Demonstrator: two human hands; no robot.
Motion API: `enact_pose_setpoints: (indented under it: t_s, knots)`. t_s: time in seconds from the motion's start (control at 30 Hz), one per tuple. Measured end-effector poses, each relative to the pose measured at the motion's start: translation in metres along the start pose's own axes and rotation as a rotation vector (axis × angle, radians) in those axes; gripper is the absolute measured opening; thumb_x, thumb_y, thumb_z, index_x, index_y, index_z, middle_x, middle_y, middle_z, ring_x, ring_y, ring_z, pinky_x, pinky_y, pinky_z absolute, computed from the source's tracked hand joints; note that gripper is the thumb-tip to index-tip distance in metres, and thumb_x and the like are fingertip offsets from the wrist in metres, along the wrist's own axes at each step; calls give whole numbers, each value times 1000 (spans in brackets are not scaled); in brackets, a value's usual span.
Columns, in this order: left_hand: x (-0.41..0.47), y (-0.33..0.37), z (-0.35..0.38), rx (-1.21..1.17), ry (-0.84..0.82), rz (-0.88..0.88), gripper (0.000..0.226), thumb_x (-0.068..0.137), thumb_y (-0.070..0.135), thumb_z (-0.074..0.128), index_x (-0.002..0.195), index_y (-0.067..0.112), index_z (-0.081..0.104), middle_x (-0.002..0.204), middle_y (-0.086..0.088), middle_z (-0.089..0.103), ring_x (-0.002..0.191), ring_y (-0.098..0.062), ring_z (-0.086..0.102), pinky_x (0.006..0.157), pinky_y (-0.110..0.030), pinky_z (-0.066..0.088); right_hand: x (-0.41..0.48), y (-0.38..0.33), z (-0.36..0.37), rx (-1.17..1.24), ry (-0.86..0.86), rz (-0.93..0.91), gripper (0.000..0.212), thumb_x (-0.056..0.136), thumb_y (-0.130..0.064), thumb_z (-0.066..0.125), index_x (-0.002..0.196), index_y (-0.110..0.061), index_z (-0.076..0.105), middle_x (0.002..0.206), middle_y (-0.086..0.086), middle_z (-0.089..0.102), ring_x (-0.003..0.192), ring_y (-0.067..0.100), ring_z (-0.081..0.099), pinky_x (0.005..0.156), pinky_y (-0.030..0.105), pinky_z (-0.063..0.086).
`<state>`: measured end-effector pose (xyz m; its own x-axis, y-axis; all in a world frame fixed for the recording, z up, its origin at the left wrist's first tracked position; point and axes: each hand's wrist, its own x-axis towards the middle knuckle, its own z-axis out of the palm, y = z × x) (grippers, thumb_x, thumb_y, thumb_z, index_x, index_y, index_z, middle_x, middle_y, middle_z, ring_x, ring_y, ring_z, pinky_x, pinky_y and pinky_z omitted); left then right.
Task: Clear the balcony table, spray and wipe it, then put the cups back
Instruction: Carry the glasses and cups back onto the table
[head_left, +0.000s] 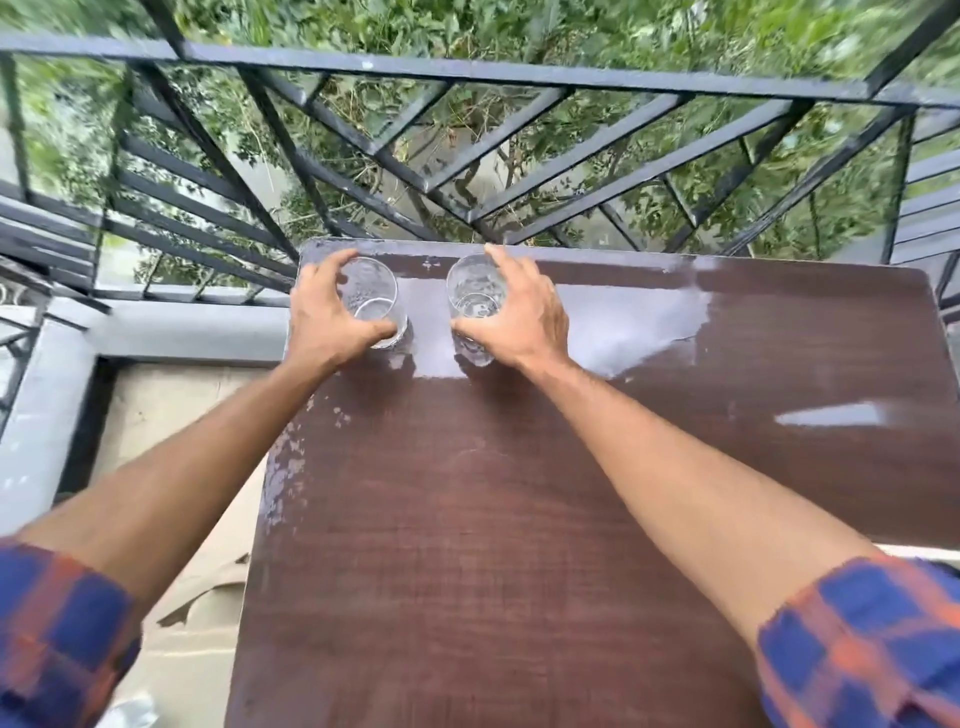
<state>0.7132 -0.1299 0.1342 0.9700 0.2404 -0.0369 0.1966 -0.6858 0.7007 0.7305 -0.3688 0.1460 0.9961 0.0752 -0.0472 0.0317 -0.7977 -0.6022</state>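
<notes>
Up at the far left corner of the dark brown wooden table (519, 519), two clear drinking glasses stand upright side by side, a small gap between them. Left hand (324, 317) curls around the left glass (375, 301), thumb on its near side and fingers wrapped over the far side. Right hand (519, 312) grips the right glass (475, 306) likewise. Both glasses rest on the tabletop, which shows pale glossy patches around them. Beyond the table's far edge runs a black metal railing (467, 73), with green foliage (571, 26) behind it. Rolled plaid sleeves (862, 644) cover both upper forearms.
</notes>
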Motion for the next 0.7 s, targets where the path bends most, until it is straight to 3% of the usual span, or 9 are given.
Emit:
enact_pose_setpoints:
  t_s: [0.2,0.37,0.47,0.57,0.63,0.7]
  knots:
    - [2,-5,-2,3,-65,-26,102,48,48,80,143,30,47,124,-11,50,110,-28,56,101,-46,49,-5,-3,6,-2,-18,61,106,59,-68,77,152,-40,32,137,-4,52,119,26,52,92,40,51]
    - [-8,-9,-10,-54,-68,-79,109,47,52,81,146,31,41,128,-12,52,117,-29,55,106,-45,46,-18,-1,0,4,-34,156,115,59,-65,81,155,-40,22,137,-4,54,125,25,53,94,38,50]
    - [-30,-19,-19,-58,-48,-101,104,54,46,83,147,23,43,131,-16,52,116,-29,56,105,-42,46,-38,6,-6,30,-15,245,86,67,-63,76,143,-39,44,119,-7,67,118,24,60,91,36,49]
    - [-73,-31,-30,-99,-41,-177,80,72,31,81,143,16,46,124,-17,52,98,-21,54,93,-36,51,-65,18,-8,65,-32,355,45,76,-60,70,112,-32,70,103,-6,74,109,24,65,89,33,51]
    - [-111,-40,-41,-86,4,-228,69,75,31,75,137,14,51,114,-10,55,89,-20,58,88,-37,53,-87,25,-5,76,-40,375,30,78,-51,69,98,-30,75,99,-5,76,103,25,68,85,31,53]
    - [-154,-54,-51,-94,47,-299,59,80,26,75,133,13,54,108,-5,57,77,-18,61,83,-37,53,-112,26,-1,78,-82,378,23,81,-44,67,97,-30,75,99,-2,76,102,26,68,84,29,51]
